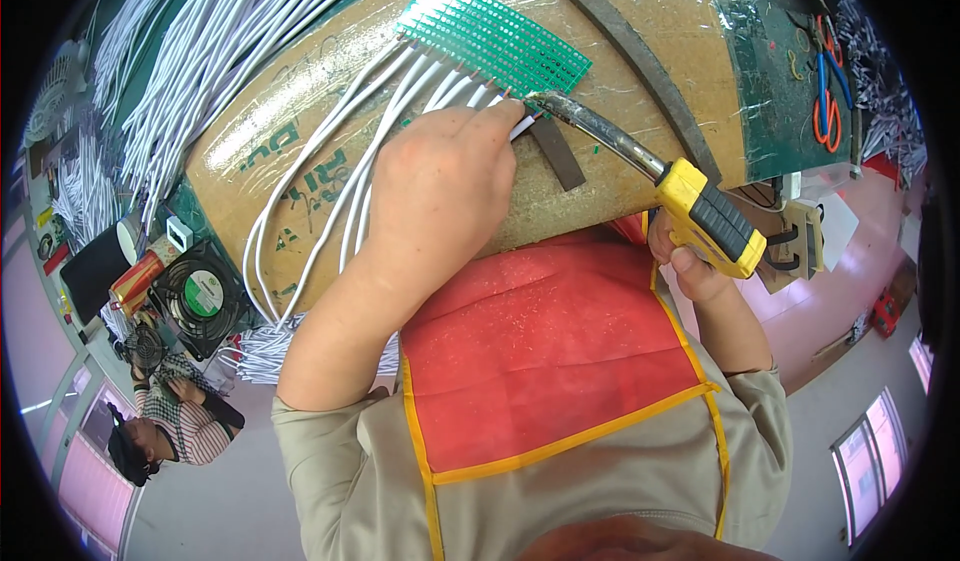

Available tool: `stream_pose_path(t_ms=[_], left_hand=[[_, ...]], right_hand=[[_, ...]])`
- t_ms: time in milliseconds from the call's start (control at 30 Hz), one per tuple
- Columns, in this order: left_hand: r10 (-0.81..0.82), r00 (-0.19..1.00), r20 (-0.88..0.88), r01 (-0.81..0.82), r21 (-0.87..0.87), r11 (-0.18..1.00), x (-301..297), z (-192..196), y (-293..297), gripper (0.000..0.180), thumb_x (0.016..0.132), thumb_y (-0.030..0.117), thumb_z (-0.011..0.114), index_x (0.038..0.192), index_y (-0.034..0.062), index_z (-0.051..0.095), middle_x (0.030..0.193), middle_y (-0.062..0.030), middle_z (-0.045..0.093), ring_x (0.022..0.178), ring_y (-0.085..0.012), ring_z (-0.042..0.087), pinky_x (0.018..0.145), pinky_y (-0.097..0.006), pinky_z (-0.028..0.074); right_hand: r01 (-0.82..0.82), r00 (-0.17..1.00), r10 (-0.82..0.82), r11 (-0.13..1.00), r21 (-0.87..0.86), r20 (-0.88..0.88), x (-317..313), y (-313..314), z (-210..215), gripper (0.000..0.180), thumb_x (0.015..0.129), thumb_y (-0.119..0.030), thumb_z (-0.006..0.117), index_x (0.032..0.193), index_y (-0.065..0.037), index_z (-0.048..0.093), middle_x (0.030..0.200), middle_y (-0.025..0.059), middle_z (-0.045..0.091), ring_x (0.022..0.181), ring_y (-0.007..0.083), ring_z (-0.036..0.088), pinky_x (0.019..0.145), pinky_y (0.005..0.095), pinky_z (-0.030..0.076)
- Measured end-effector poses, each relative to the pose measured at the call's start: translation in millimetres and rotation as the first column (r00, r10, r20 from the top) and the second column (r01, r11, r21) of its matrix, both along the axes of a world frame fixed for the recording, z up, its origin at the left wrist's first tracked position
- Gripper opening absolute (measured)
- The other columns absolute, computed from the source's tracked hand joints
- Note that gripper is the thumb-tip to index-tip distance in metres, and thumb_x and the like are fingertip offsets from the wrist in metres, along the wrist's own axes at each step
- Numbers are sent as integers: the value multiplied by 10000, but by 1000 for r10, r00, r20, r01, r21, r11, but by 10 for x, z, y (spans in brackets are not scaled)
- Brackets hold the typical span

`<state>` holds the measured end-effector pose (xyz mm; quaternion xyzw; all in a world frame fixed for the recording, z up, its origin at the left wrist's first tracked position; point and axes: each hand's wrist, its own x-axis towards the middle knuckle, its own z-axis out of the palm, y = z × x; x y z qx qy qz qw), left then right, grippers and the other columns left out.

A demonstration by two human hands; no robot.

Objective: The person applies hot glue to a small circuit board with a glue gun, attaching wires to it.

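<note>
"Green board: which way from us?"
"Just beyond our nearer left hand, pinched on a white wire; our right hand grips the yellow soldering gun, slanting up-left boardward."

Green characters mark the brown board, a round label the fan.
</note>
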<state>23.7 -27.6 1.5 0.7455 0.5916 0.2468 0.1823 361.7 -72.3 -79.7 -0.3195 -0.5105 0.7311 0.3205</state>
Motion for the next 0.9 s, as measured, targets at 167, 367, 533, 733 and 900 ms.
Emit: stream_pose_path(t_ms=[167,367,533,733,900], left_hand=[[-2,1000,0,2,2,1000,3,-17,5,195,843,50,651,1025,33,719,777,-126,671,754,-325,664,693,-444,536],[-1,1000,-16,1,-17,1000,11,11,18,192,846,52,649,1025,40,717,767,-123,661,751,-323,660,691,-446,532],[1,1000,-18,-1,-14,1000,20,20,16,193,846,51,648,1025,43,719,765,-119,656,751,-323,655,687,-445,529],[43,998,-53,-45,-28,999,43,-3,-31,229,843,62,658,1062,76,721,769,-107,634,744,-321,646,677,-442,525],[51,994,-99,-55,-38,998,48,32,-54,224,863,36,671,1077,82,718,863,-136,700,797,-337,682,709,-434,550]], right_hand=[[22,999,-24,998,-54,-32,-75,33,95,483,932,-123,687,1363,-37,488,1003,38,557,831,130,544,711,283,468],[8,999,-11,998,-63,-47,-75,59,127,486,932,-185,696,1344,-47,480,943,18,506,782,108,492,680,266,431],[1,999,-5,996,-88,-50,-54,41,97,484,937,-191,690,1349,-46,480,941,10,507,788,110,493,699,264,430],[30,998,-36,995,-98,-57,-62,25,132,478,939,-177,678,1353,-42,480,943,18,512,795,122,499,701,280,435],[48,998,-50,996,-72,-34,-91,51,182,496,935,-179,678,1364,-36,475,929,22,513,784,127,502,692,285,435]])
